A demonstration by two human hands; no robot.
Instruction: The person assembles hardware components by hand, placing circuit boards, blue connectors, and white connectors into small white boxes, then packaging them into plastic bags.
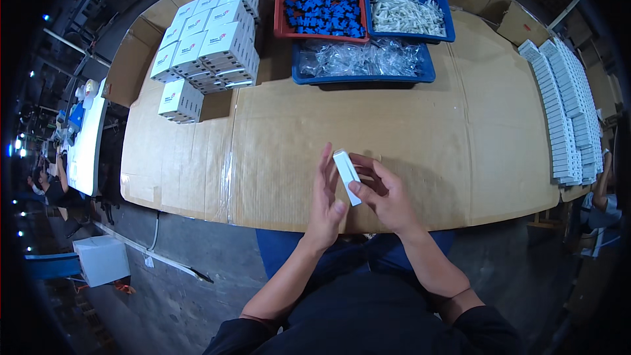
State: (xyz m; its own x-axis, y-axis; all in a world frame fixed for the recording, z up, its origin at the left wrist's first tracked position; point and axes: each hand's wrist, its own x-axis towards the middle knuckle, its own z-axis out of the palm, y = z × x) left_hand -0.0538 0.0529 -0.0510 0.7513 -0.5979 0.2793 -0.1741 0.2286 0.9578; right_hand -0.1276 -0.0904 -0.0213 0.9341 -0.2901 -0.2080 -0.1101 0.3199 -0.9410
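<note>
Small white carton (346, 176) pinched between our left hand (326, 204) and right hand (384, 196); we judge finished cartons (565, 118) stacked right, tray parts (358, 58) remaining.

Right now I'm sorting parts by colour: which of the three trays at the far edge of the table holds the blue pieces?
The red tray, the far-left one; the two blue trays hold white and clear pieces.

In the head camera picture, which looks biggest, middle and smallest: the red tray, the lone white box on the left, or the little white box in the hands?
1. Red tray
2. Lone white box
3. Little white box, though it sits nearest the camera
</note>
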